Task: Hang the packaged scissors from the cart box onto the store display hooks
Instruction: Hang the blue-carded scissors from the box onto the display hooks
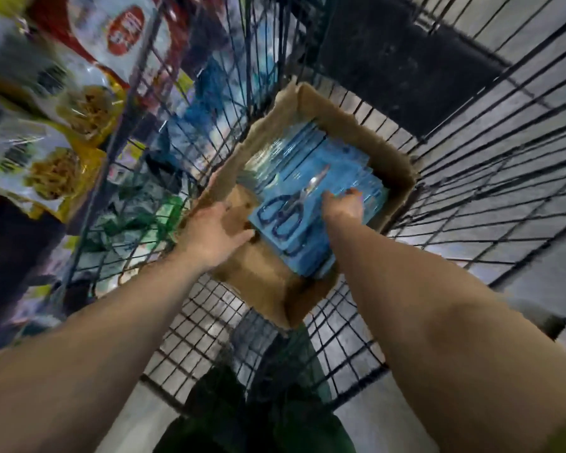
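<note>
A brown cardboard box (pixel 386 158) sits in a black wire cart (pixel 471 178). Inside lies a stack of blue carded scissors packs; the top pack (pixel 294 204) shows dark-handled scissors with a shiny blade. My right hand (pixel 343 204) reaches into the box and its fingers curl over the right edge of the top pack. My left hand (pixel 209 233) lies at the box's left side, fingers extended, thumb near the pack's lower left corner; the motion blur hides whether it touches the pack. No display hooks are in view.
Snack bags (pixel 56 171) in yellow and white hang on a rack at the left, blurred. Behind the cart's left wire wall are more blurred goods (pixel 151 197). Grey floor tiles (pixel 536 282) lie to the right. Dark green trousers (pixel 262 410) show below.
</note>
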